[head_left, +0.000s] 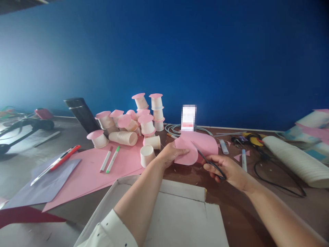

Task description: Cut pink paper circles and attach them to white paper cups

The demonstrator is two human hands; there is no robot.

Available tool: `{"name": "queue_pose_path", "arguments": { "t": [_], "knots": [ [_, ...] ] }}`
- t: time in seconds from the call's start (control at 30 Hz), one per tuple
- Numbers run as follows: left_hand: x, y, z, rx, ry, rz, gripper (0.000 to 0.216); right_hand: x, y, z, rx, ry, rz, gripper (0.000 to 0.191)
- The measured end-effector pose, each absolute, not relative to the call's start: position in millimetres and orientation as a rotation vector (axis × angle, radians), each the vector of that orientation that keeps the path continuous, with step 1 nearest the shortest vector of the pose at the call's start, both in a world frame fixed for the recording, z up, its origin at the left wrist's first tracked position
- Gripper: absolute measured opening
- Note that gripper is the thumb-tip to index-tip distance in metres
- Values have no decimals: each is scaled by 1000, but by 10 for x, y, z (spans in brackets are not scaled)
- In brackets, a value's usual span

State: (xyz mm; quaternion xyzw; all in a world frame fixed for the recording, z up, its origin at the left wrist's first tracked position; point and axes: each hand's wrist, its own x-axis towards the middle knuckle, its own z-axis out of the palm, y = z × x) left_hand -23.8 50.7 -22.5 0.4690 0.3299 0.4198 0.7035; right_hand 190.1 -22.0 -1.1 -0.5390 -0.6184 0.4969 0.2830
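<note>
My left hand (171, 153) pinches a pink paper piece (196, 145) with a rounded edge, held just above the brown table (231, 206). My right hand (226, 169) grips black-handled scissors (208, 162), whose blades reach into the pink paper. A white paper cup (147, 155) stands right beside my left wrist. Another cup (152, 141) lies on its side just behind it.
A pile of white cups with pink paper lids (136, 118) sits at the back, beside a lying cup stack (123, 137). A large pink sheet (87, 175) bears two markers (110, 159). An open cardboard box (177, 212) lies below my arms. Cables (272, 175), a paper roll (295, 159) lie right.
</note>
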Motion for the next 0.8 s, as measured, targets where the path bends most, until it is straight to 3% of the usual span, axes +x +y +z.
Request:
{"name": "queue_pose_path", "arguments": {
  "t": [0.8],
  "knots": [
    [-286, 517, -223, 1088, 804, 906, 47, 1908, -215, -9, -1468, -1628, 1348, 45]
  ]
}}
